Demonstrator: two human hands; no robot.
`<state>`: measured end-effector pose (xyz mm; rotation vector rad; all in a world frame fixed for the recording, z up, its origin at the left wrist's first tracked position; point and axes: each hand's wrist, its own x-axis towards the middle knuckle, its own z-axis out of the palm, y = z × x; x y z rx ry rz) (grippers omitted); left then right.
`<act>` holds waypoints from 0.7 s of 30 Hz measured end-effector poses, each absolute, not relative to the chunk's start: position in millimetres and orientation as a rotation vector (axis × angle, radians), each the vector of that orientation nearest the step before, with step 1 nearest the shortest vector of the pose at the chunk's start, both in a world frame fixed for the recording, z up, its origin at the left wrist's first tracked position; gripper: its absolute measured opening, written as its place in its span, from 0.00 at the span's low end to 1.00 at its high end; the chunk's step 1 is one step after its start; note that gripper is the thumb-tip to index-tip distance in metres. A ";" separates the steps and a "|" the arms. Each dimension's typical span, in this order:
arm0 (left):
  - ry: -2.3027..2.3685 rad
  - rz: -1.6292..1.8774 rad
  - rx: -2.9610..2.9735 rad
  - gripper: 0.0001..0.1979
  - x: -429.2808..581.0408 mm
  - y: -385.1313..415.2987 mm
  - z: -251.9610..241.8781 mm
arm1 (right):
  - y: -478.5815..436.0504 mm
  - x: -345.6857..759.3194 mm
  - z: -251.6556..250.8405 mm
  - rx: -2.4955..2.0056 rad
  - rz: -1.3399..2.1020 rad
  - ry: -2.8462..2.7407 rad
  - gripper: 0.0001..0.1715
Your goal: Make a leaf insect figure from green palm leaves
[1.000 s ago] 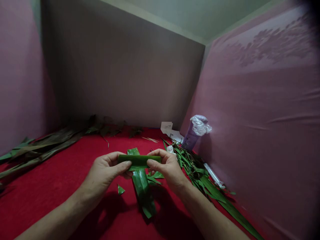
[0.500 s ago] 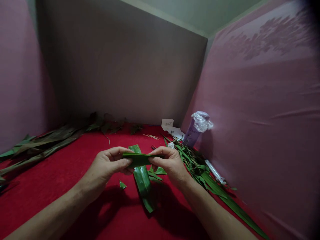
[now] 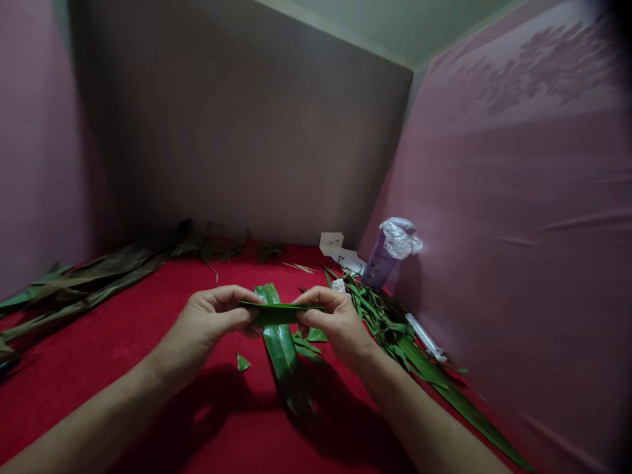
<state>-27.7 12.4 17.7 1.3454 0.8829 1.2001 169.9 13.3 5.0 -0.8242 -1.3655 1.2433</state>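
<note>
Between my two hands a folded green leaf (image 3: 279,315) is stretched level above the red cloth. My left hand (image 3: 217,316) pinches its left end between thumb and fingers. At the other end, my right hand (image 3: 332,317) pinches it the same way. Beneath it a long, glossy strip of leaf (image 3: 285,368) lies on the cloth, pointing away from me. A small triangular leaf scrap (image 3: 243,362) rests to the left of that strip. More cut leaf pieces (image 3: 310,345) lie just to its right, partly behind my right hand.
Long drying leaves (image 3: 99,283) spread along the left. On the right are a heap of thin green leaves (image 3: 380,322), a clear plastic tube (image 3: 425,337) and a purple box (image 3: 379,263) topped with crumpled plastic. Thin sticks (image 3: 299,268) and white papers (image 3: 348,260) lie farther back.
The folded leaf has tilted, so its upper edges now show more edge-on and its front face looks narrower. Both hands keep their pinch at its ends, nearly in the same place.
</note>
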 end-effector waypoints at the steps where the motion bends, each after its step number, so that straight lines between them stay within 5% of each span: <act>1: 0.882 1.188 1.360 0.04 -28.6 12.7 18.2 | 13.4 169.7 5.0 -0.831 1.229 -1.362 0.05; 21: 0.852 1.142 1.488 0.06 -32.3 16.1 14.8 | 14.3 168.8 1.1 -0.826 1.239 -1.326 0.09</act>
